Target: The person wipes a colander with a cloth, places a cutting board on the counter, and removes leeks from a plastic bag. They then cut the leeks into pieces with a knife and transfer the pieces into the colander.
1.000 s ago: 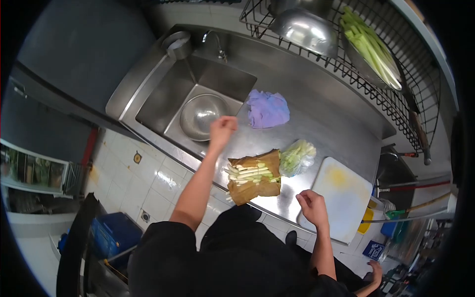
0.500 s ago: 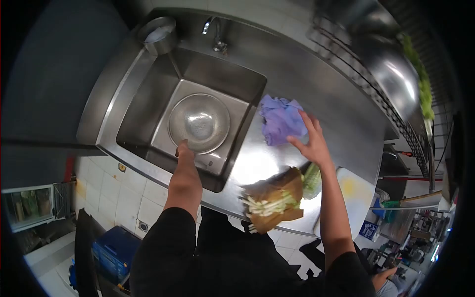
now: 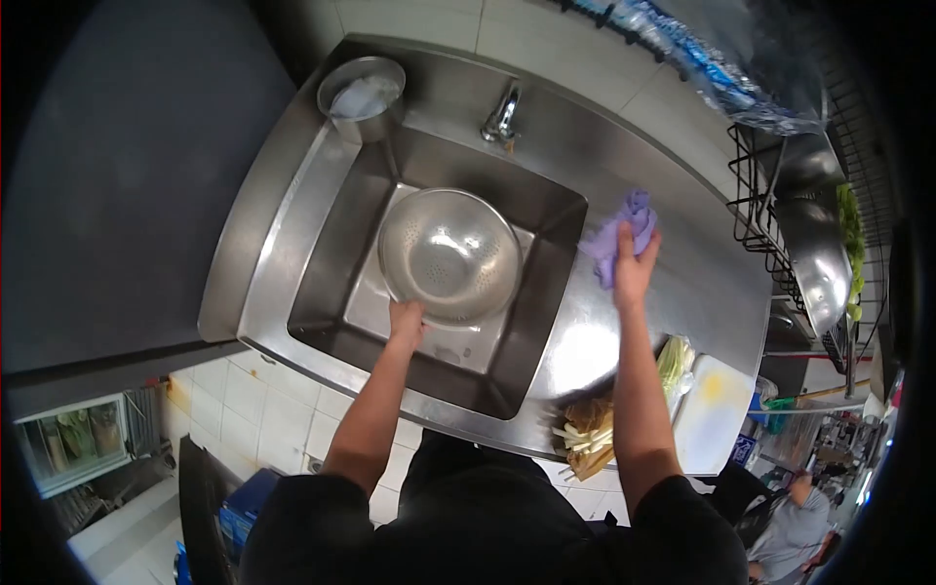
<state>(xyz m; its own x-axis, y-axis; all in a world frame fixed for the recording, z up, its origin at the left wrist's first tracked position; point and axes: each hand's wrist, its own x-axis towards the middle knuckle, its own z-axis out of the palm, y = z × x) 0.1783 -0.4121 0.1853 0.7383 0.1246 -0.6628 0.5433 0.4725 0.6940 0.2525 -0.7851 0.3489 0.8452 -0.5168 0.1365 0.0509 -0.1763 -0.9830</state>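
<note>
A round metal colander point(image 3: 450, 252) is in the steel sink point(image 3: 375, 322), its rim gripped at the near edge by my left hand point(image 3: 407, 324). The colander looks raised off the sink bottom. On the counter right of the sink, my right hand point(image 3: 634, 268) has its fingers round a crumpled purple cloth point(image 3: 621, 234). Nearer to me lies a brown paper bundle with pale green stalks point(image 3: 588, 436), partly behind my right forearm. Leafy greens in clear plastic point(image 3: 675, 369) are beside that forearm.
A metal pot point(image 3: 363, 102) stands at the sink's back left corner, near the faucet point(image 3: 501, 115). A white cutting board point(image 3: 715, 414) lies on the right. Wire racks point(image 3: 756, 210) hang at the upper right. Another person point(image 3: 792, 526) is at the lower right.
My left hand has taken hold of the colander's rim and the colander is higher. My right hand has closed on the purple cloth and bunched it. The camera view has shifted.
</note>
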